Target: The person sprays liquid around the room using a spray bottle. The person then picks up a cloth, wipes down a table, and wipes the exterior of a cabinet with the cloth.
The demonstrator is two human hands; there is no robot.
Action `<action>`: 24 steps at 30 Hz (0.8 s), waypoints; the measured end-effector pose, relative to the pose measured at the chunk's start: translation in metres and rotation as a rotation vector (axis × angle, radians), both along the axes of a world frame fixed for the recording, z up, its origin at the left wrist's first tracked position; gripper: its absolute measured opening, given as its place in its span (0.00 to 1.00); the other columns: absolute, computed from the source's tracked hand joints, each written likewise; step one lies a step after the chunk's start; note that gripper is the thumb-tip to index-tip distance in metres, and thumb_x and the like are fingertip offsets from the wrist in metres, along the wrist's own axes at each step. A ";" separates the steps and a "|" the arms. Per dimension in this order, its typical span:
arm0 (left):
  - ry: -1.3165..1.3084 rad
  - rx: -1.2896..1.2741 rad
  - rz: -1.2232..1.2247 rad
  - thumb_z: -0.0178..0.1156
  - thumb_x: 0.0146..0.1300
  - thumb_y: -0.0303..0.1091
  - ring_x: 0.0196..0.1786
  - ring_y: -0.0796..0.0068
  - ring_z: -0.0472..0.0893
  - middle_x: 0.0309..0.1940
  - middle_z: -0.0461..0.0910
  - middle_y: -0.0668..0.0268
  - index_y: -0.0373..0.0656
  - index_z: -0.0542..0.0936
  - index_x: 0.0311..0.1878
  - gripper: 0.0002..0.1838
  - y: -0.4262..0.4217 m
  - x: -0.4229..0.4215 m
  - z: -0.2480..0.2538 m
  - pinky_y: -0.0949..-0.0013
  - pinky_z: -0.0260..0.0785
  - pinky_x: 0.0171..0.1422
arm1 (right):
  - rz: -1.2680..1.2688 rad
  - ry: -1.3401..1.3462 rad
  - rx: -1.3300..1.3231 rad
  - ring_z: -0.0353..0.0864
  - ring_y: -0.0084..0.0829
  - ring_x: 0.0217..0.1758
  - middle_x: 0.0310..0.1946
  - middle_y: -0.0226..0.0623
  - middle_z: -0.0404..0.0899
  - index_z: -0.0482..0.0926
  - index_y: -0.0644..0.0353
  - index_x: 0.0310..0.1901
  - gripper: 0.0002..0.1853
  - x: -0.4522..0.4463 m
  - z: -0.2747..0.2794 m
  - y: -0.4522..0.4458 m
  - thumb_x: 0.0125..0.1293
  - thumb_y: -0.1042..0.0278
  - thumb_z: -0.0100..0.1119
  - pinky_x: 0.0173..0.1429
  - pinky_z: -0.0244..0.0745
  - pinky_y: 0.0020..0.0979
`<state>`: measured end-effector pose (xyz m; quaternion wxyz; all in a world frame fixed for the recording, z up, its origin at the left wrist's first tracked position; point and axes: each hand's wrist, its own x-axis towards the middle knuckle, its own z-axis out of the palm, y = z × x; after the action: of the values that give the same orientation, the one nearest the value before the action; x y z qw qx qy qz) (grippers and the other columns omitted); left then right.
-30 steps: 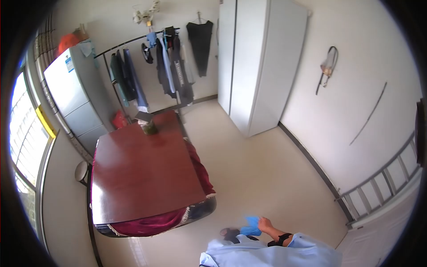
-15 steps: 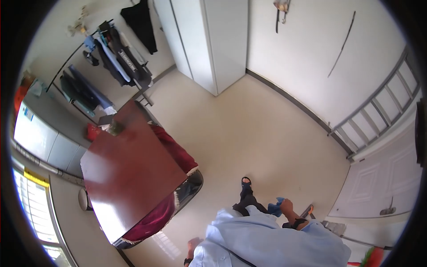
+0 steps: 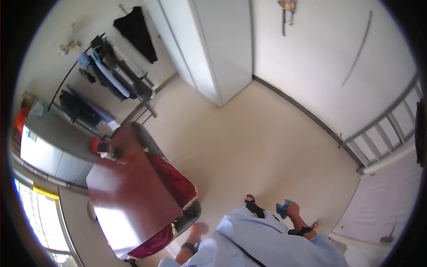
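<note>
Head view: held one blue cloth point(image 3: 282, 209) in the right hand point(image 3: 293, 209), with fingers closed around it, well apart from the table point(image 3: 135, 184). Hung the left hand point(image 3: 199, 229) near the table's corner; could not tell, for blur, whether spread or curled. Spotted one jar point(image 3: 114, 154) on the table, dark green inside, too small to identify the contents, just beside one small dark thing point(image 3: 103, 147). Found one wardrobe point(image 3: 231, 49) shut, insides hidden. Counted three front panels on one fridge point(image 3: 40, 147), one clothes rack point(image 3: 67, 80), one ladder point(image 3: 395, 128).
</note>
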<state>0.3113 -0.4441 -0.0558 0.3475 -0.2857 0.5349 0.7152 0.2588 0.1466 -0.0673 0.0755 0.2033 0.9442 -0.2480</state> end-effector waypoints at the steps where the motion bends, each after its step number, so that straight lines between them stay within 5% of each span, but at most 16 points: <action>1: 0.040 -0.102 -0.064 0.48 0.71 0.29 0.50 0.54 0.83 0.47 0.80 0.51 0.36 0.75 0.41 0.08 0.011 -0.028 0.008 0.55 0.81 0.51 | -0.019 0.006 0.003 0.80 0.55 0.41 0.34 0.54 0.81 0.80 0.65 0.38 0.17 -0.018 0.002 0.007 0.70 0.59 0.46 0.47 0.75 0.52; 3: 0.128 0.016 0.013 0.49 0.72 0.34 0.48 0.61 0.83 0.47 0.81 0.56 0.34 0.77 0.51 0.14 0.038 -0.112 0.062 0.56 0.79 0.54 | -0.016 -0.013 0.014 0.79 0.57 0.42 0.35 0.57 0.81 0.79 0.66 0.39 0.18 -0.049 0.006 0.024 0.71 0.59 0.44 0.48 0.74 0.53; 4: 0.329 -0.172 0.011 0.50 0.73 0.40 0.47 0.66 0.83 0.46 0.82 0.59 0.35 0.79 0.50 0.17 0.072 -0.164 0.138 0.57 0.77 0.56 | -0.002 -0.007 -0.002 0.79 0.58 0.42 0.35 0.57 0.80 0.78 0.67 0.38 0.18 -0.068 0.013 0.029 0.72 0.60 0.44 0.47 0.73 0.53; 5: 0.198 -0.277 0.182 0.50 0.73 0.46 0.46 0.68 0.83 0.44 0.83 0.61 0.35 0.80 0.50 0.21 0.103 -0.223 0.199 0.59 0.77 0.55 | 0.011 -0.010 -0.017 0.79 0.58 0.42 0.36 0.57 0.80 0.78 0.67 0.38 0.18 -0.086 0.019 0.031 0.72 0.60 0.43 0.47 0.73 0.54; 6: 0.516 -0.177 0.137 0.51 0.73 0.48 0.47 0.68 0.83 0.45 0.83 0.61 0.36 0.81 0.49 0.22 0.092 -0.265 0.167 0.60 0.76 0.54 | 0.019 -0.019 -0.029 0.79 0.59 0.42 0.36 0.58 0.80 0.78 0.67 0.37 0.18 -0.092 0.025 0.034 0.72 0.61 0.43 0.47 0.73 0.54; 8: 0.512 -0.012 0.353 0.56 0.70 0.41 0.46 0.64 0.83 0.48 0.82 0.55 0.31 0.75 0.59 0.23 0.117 -0.347 0.240 0.61 0.77 0.53 | 0.007 -0.026 -0.133 0.79 0.59 0.42 0.36 0.57 0.80 0.78 0.67 0.37 0.18 -0.104 0.021 0.036 0.72 0.61 0.42 0.47 0.72 0.54; 11: 0.675 -0.115 0.229 0.60 0.68 0.41 0.44 0.69 0.84 0.46 0.83 0.55 0.31 0.76 0.57 0.23 0.127 -0.421 0.302 0.66 0.77 0.49 | 0.075 -0.036 -0.162 0.81 0.56 0.42 0.36 0.54 0.82 0.80 0.66 0.39 0.19 -0.126 -0.008 0.050 0.73 0.61 0.41 0.47 0.75 0.51; 13: 0.708 -0.126 0.151 0.60 0.69 0.41 0.43 0.68 0.84 0.45 0.84 0.56 0.32 0.76 0.57 0.23 0.127 -0.449 0.284 0.66 0.78 0.49 | 0.229 -0.050 -0.057 0.85 0.49 0.41 0.37 0.48 0.86 0.83 0.64 0.43 0.21 -0.143 -0.018 0.046 0.74 0.59 0.40 0.47 0.79 0.46; 15: 0.675 -0.163 0.108 0.60 0.69 0.41 0.41 0.68 0.85 0.43 0.85 0.57 0.32 0.77 0.55 0.21 0.112 -0.470 0.265 0.67 0.78 0.47 | 0.320 -0.108 -0.115 0.81 0.57 0.39 0.33 0.52 0.81 0.82 0.64 0.42 0.20 -0.167 0.018 0.022 0.70 0.53 0.51 0.44 0.74 0.53; 17: 0.546 -0.170 0.095 0.61 0.69 0.41 0.38 0.69 0.85 0.40 0.85 0.58 0.33 0.79 0.51 0.19 0.098 -0.477 0.224 0.69 0.79 0.43 | 0.395 -0.256 0.207 0.81 0.55 0.36 0.31 0.51 0.81 0.84 0.63 0.46 0.23 -0.191 0.022 0.011 0.67 0.48 0.55 0.41 0.74 0.53; 20: 0.291 -0.167 0.228 0.62 0.65 0.38 0.28 0.74 0.82 0.30 0.83 0.62 0.35 0.83 0.37 0.13 0.073 -0.485 0.153 0.72 0.75 0.30 | 0.470 -0.092 0.061 0.82 0.56 0.36 0.31 0.54 0.82 0.83 0.64 0.46 0.23 -0.221 0.005 0.032 0.68 0.49 0.52 0.41 0.75 0.53; 24: 0.110 -0.185 0.340 0.60 0.62 0.35 0.27 0.71 0.82 0.30 0.82 0.61 0.36 0.83 0.36 0.11 0.040 -0.466 0.107 0.71 0.75 0.29 | 0.404 -0.028 -0.002 0.82 0.58 0.35 0.30 0.54 0.82 0.83 0.66 0.39 0.25 -0.307 0.010 0.022 0.68 0.48 0.48 0.40 0.75 0.54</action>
<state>-0.1542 -0.4040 0.0512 0.1643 -0.3633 0.5604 0.7259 -0.0484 0.1691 -0.0575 0.1371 0.0131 0.9644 -0.2259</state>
